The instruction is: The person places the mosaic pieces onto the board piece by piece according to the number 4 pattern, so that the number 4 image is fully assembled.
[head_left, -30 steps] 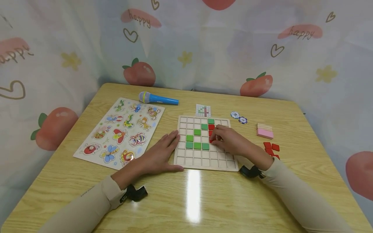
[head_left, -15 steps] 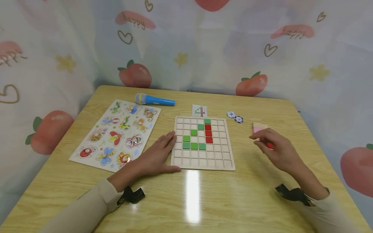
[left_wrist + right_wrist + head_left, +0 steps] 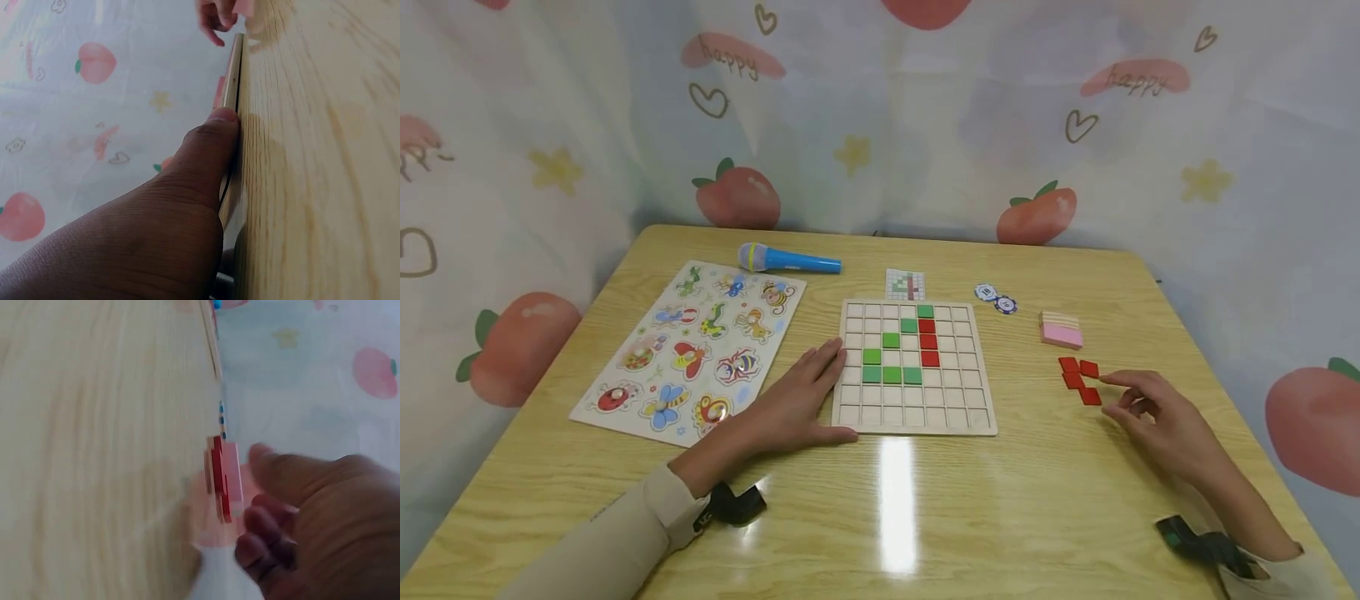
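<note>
A wooden grid board (image 3: 956, 397) lies at the middle of the table, with green tiles (image 3: 891, 375) and a column of red tiles (image 3: 928, 342) in its cells. My left hand (image 3: 793, 408) rests along the board's left edge, fingers straight, thumb at the near corner; the left wrist view shows the thumb (image 3: 212, 140) against the board's side. On the right, my right hand (image 3: 1168, 429) hovers beside several loose red square tiles (image 3: 1072, 381). Its thumb and index finger are apart with nothing between them, and the index fingertip is close to the nearest tile.
A pink and cream block stack (image 3: 1061, 333) stands behind the loose tiles. Two poker chips (image 3: 1005, 304) and a small pattern card (image 3: 905, 284) lie beyond the board. An insect peg puzzle (image 3: 688, 350) and a blue toy microphone (image 3: 797, 262) are on the left.
My right hand has left the board and moved right to the loose tiles, uncovering the red column. My left hand keeps its place at the board. The head view has shifted slightly.
</note>
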Action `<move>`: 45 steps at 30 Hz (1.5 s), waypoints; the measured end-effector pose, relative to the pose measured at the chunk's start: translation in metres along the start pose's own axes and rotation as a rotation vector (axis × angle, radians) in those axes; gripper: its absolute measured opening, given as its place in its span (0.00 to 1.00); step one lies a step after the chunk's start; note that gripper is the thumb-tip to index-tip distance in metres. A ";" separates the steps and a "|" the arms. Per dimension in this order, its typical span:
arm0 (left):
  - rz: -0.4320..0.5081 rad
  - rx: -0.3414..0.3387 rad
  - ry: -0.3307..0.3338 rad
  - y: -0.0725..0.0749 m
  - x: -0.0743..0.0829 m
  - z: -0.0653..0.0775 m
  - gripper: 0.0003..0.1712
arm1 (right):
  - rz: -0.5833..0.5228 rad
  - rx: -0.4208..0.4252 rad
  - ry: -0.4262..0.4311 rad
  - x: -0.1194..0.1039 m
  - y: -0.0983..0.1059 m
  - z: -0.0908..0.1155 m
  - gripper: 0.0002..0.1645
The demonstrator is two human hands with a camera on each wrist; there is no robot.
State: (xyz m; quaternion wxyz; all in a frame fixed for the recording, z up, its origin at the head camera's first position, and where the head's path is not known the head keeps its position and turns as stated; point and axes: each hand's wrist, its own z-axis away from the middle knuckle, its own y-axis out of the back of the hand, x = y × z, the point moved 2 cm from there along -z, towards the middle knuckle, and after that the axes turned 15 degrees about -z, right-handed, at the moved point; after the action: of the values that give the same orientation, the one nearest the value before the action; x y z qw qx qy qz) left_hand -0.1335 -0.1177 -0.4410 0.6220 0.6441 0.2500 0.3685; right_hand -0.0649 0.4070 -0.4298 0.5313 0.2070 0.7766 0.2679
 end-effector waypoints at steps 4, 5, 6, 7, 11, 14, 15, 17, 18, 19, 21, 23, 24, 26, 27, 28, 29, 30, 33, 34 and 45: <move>0.006 0.000 0.005 -0.001 0.000 0.001 0.74 | 0.041 -0.034 0.019 0.007 -0.005 -0.003 0.29; 0.005 0.000 0.006 -0.001 0.000 0.001 0.74 | 0.046 -0.034 0.033 0.007 -0.006 -0.003 0.29; 0.002 -0.002 0.008 -0.001 0.000 0.000 0.74 | 0.054 -0.032 0.049 0.008 -0.007 -0.002 0.29; -0.001 -0.004 0.010 -0.001 0.000 0.000 0.74 | 0.056 -0.029 0.060 0.008 -0.008 -0.002 0.28; -0.010 -0.004 0.007 -0.002 -0.001 -0.001 0.74 | 0.064 -0.018 0.074 0.008 -0.010 -0.002 0.27; -0.006 -0.001 0.000 -0.001 -0.001 -0.002 0.74 | 0.078 -0.016 0.078 0.008 -0.011 -0.002 0.27; -0.006 -0.006 0.002 -0.001 -0.001 -0.002 0.74 | 0.083 -0.016 0.078 0.008 -0.011 -0.002 0.27; -0.008 -0.006 0.001 -0.001 -0.001 -0.002 0.74 | 0.092 -0.012 0.078 0.007 -0.011 -0.002 0.25; -0.010 -0.004 0.000 -0.001 -0.001 -0.002 0.74 | 0.097 -0.010 0.078 0.007 -0.010 -0.003 0.25; -0.011 -0.001 -0.001 -0.001 -0.001 -0.001 0.74 | 0.100 -0.007 0.079 0.006 -0.011 -0.003 0.24; -0.013 0.005 -0.003 -0.001 -0.001 -0.001 0.74 | 0.102 -0.003 0.083 0.005 -0.011 -0.003 0.22; -0.010 0.011 -0.008 -0.001 -0.001 -0.001 0.74 | 0.094 -0.002 0.086 0.003 -0.011 -0.002 0.22; -0.009 0.009 -0.008 -0.001 -0.001 -0.001 0.74 | 0.093 -0.002 0.085 0.002 -0.012 -0.002 0.21; -0.009 0.006 -0.008 -0.001 -0.001 -0.001 0.74 | 0.093 -0.003 0.082 0.000 -0.013 -0.002 0.21; -0.009 0.005 -0.008 -0.002 -0.001 -0.001 0.74 | 0.092 -0.003 0.079 -0.001 -0.013 -0.002 0.21; -0.008 0.004 -0.007 -0.001 -0.001 -0.001 0.74 | 0.093 -0.003 0.078 -0.001 -0.014 -0.002 0.22; -0.008 0.004 -0.006 -0.001 0.000 -0.001 0.74 | 0.096 -0.003 0.078 -0.002 -0.015 -0.003 0.22; -0.009 0.005 -0.006 -0.001 0.000 -0.001 0.74 | 0.105 -0.001 0.078 -0.002 -0.016 -0.003 0.22; -0.009 0.010 -0.004 -0.001 -0.001 0.000 0.73 | 0.121 0.000 0.083 -0.003 -0.018 -0.006 0.21; -0.008 0.013 -0.004 -0.001 -0.001 0.000 0.73 | 0.128 0.001 0.086 -0.003 -0.019 -0.007 0.21; -0.015 0.010 -0.011 -0.003 -0.002 -0.001 0.74 | 0.106 -0.156 0.200 -0.058 -0.045 -0.043 0.20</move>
State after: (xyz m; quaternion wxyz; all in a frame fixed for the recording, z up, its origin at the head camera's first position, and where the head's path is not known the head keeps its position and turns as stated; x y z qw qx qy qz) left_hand -0.1349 -0.1186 -0.4444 0.6228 0.6475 0.2532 0.3588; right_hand -0.0863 0.3286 -0.4045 0.4509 0.1782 0.7904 0.3745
